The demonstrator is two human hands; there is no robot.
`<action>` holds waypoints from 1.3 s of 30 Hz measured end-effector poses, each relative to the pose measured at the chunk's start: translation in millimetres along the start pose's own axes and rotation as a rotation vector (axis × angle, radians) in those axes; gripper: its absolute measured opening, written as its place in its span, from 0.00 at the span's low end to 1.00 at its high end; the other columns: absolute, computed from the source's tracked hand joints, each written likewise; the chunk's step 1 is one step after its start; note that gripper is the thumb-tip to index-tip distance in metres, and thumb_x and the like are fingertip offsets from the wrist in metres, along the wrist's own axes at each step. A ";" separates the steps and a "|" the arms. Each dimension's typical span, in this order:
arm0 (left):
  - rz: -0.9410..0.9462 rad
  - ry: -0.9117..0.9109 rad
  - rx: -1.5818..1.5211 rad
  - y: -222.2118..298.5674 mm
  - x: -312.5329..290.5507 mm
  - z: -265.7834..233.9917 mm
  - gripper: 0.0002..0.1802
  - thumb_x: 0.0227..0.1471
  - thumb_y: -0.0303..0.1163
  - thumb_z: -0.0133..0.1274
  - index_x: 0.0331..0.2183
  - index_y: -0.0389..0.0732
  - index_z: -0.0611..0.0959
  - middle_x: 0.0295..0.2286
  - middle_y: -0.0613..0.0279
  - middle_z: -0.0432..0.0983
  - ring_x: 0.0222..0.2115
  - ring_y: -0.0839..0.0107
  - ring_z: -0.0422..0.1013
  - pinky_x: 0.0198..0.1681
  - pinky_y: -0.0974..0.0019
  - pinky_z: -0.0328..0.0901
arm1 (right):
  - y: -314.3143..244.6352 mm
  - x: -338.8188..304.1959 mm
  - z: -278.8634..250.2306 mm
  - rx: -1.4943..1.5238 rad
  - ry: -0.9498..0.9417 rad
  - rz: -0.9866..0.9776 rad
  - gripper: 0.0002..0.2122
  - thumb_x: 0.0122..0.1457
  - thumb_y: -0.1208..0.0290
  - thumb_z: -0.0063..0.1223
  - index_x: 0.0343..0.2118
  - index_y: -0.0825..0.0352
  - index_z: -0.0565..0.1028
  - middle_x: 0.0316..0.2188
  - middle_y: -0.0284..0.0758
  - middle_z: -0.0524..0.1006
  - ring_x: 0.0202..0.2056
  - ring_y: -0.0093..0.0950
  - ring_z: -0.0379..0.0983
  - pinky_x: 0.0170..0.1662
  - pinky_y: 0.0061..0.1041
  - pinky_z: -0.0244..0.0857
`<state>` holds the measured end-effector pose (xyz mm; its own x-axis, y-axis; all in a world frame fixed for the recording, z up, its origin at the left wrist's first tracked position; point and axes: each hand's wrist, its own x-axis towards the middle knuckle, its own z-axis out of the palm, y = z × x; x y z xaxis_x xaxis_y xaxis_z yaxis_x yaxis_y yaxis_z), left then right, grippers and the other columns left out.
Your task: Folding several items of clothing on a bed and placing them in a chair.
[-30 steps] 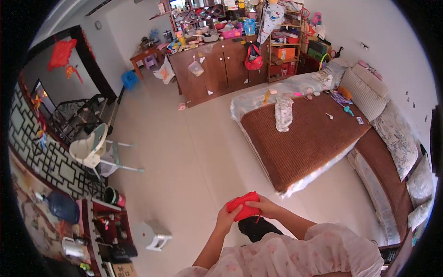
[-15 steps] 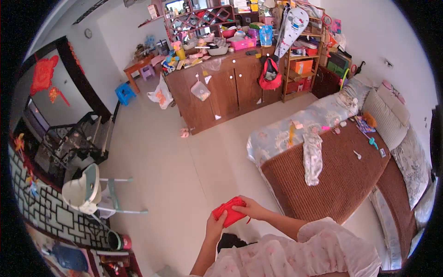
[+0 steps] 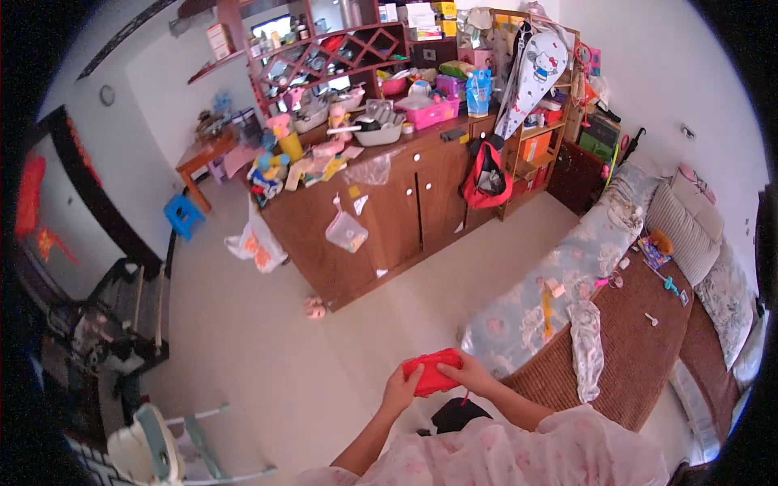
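A small red pouch-like bundle [image 3: 433, 372], soft and roughly rectangular, is held between my two hands over the floor in front of me. My left hand [image 3: 400, 386] grips its left end, with the thumb on top. On the other end, my right hand [image 3: 472, 374] is closed the same way. A thin red cord dangles from it near my right wrist. What the bundle contains cannot be seen.
Ahead stands a long brown cabinet [image 3: 356, 251] crowded with toys and boxes, a red backpack [image 3: 488, 176] hanging at its right. The sofa [image 3: 519, 312] with a brown cover lies to the right. At lower left is a white high chair [image 3: 146, 449]; a blue stool [image 3: 185, 217] stands farther off.
The cabinet now appears nearer and larger, and the high chair has shifted down the view. My hands still hold the red bundle, now more level and slightly to the right.
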<state>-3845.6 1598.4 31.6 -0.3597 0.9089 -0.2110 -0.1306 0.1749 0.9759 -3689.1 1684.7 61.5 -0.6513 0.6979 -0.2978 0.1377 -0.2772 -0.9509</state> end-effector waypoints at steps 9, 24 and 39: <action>-0.037 -0.207 0.111 67.3 227.5 20.2 0.17 0.54 0.39 0.45 0.42 0.38 0.71 0.23 0.60 0.73 0.13 0.76 0.67 0.13 0.74 0.63 | -22.1 201.0 -101.7 0.336 -0.085 -0.026 0.20 0.50 0.73 0.57 0.46 0.67 0.64 0.40 0.36 0.72 0.40 0.27 0.69 0.44 0.27 0.66; 0.065 -0.258 0.137 128.9 547.1 49.9 0.17 0.51 0.32 0.50 0.43 0.37 0.71 0.27 0.63 0.73 0.17 0.78 0.68 0.19 0.74 0.64 | -130.8 457.6 -238.9 0.432 -0.094 -0.030 0.18 0.53 0.80 0.50 0.48 0.69 0.66 0.42 0.35 0.72 0.40 0.28 0.70 0.44 0.28 0.67; 0.294 -0.461 0.181 212.8 786.1 160.1 0.21 0.50 0.28 0.51 0.47 0.38 0.67 0.30 0.61 0.71 0.31 0.75 0.69 0.34 0.72 0.66 | -225.8 582.9 -415.3 0.438 0.223 -0.097 0.19 0.52 0.83 0.48 0.49 0.67 0.65 0.43 0.32 0.71 0.43 0.25 0.68 0.47 0.26 0.64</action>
<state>-4008.3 2410.7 82.4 0.0881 0.9931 0.0768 0.0891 -0.0847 0.9924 -3790.0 2428.4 67.6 -0.4633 0.8453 -0.2661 -0.2734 -0.4219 -0.8644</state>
